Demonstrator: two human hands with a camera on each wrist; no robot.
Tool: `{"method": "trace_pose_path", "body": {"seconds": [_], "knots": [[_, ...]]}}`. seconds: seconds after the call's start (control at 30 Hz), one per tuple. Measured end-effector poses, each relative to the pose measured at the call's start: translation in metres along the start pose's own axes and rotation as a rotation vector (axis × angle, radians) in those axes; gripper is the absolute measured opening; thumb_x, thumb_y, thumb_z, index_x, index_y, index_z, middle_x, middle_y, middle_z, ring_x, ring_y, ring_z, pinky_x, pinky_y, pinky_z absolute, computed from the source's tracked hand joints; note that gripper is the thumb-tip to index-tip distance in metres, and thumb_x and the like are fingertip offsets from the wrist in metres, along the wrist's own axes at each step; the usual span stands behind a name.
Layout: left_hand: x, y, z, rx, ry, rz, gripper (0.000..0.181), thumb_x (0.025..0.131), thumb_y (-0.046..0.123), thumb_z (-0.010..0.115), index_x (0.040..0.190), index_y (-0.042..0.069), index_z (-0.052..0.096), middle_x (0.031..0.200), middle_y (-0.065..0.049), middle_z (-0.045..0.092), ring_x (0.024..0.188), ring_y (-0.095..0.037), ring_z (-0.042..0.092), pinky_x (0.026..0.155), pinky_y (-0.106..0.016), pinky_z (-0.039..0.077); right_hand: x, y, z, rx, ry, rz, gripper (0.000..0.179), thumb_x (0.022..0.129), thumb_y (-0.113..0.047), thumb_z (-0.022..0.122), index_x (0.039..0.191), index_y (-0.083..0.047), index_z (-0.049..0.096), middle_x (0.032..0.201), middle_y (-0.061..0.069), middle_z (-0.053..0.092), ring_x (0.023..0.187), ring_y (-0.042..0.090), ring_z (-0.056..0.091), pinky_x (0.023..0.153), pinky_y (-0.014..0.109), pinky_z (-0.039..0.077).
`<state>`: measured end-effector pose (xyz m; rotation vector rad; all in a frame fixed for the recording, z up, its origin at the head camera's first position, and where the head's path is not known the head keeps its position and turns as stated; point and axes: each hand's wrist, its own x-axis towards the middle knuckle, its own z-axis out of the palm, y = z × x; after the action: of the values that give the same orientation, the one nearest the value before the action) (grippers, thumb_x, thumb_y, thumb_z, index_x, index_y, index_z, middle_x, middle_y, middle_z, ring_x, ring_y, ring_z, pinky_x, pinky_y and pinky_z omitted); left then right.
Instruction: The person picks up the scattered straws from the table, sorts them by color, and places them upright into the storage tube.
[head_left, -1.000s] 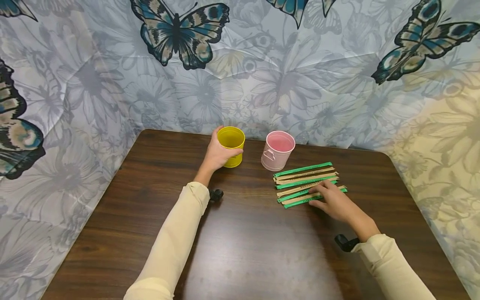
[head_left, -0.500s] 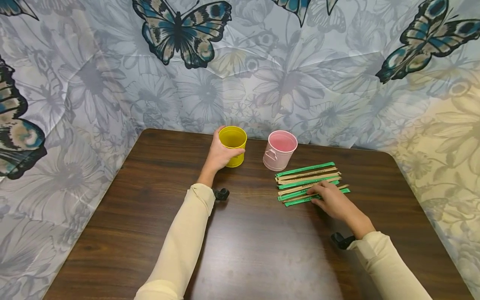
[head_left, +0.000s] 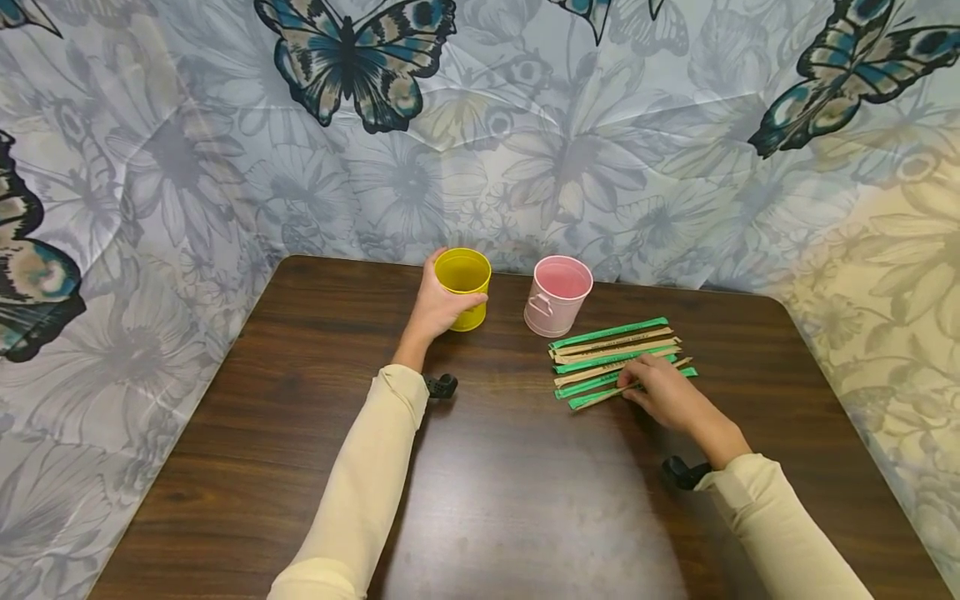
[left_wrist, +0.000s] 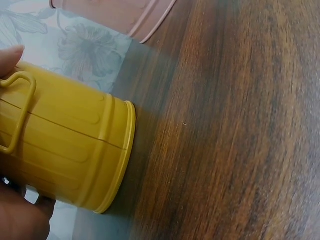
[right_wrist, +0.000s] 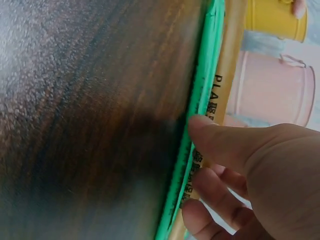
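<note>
My left hand (head_left: 437, 307) grips a small yellow metal bucket (left_wrist: 65, 135) by its side, thumb in front and fingers behind. The bucket stands upright at the table's back edge, its loop handle showing in the left wrist view. At the right, my right hand (head_left: 666, 396) pinches a brown paper-wrapped straw (right_wrist: 231, 45). That straw lies slanted across the nearest green-wrapped straw (right_wrist: 204, 75). Beyond my fingers, several more green and brown wrapped straws (head_left: 607, 332) lie side by side in a loose row.
A pink bucket (head_left: 551, 321) stands between the yellow bucket and the straws. Dark wood table (head_left: 510, 492) stretches toward me. Behind its back edge hangs a cloth with butterflies and flowers (head_left: 570, 167). Each wrist wears a black camera mount (head_left: 686, 473).
My right thumb and fingers have drawn together on the near brown straw, which has turned from lying in line with the row to a slant. My left hand stays on the yellow bucket.
</note>
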<state>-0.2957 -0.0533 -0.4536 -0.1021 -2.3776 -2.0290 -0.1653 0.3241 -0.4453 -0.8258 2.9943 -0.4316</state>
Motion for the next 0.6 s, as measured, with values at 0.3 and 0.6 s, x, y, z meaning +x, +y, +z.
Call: {"method": "trace_pose_path", "body": {"seconds": [0.3, 0.6], "knots": [[0.001, -0.002, -0.001, -0.028, -0.006, -0.005, 0.112, 0.074, 0.022, 0.092, 0.159, 0.024, 0.019, 0.151, -0.015, 0.041, 0.134, -0.031, 0.048, 0.114, -0.050, 0.044, 0.004, -0.001, -0.008, 0.006, 0.108, -0.067, 0.017, 0.084, 0.000, 0.078, 0.094, -0.008, 0.068, 0.090, 0.000, 0.064, 0.084, 0.017, 0.061, 0.071, 0.035, 0.054], [0.000, -0.001, 0.001, -0.045, 0.002, -0.005, 0.112, 0.072, 0.020, 0.093, 0.158, 0.026, 0.021, 0.151, -0.015, 0.041, 0.134, -0.031, 0.048, 0.114, -0.048, 0.044, 0.018, -0.011, -0.021, 0.014, 0.183, -0.097, 0.021, 0.085, 0.005, 0.077, 0.097, -0.008, 0.065, 0.094, 0.002, 0.065, 0.086, 0.019, 0.063, 0.069, 0.035, 0.055]]}}
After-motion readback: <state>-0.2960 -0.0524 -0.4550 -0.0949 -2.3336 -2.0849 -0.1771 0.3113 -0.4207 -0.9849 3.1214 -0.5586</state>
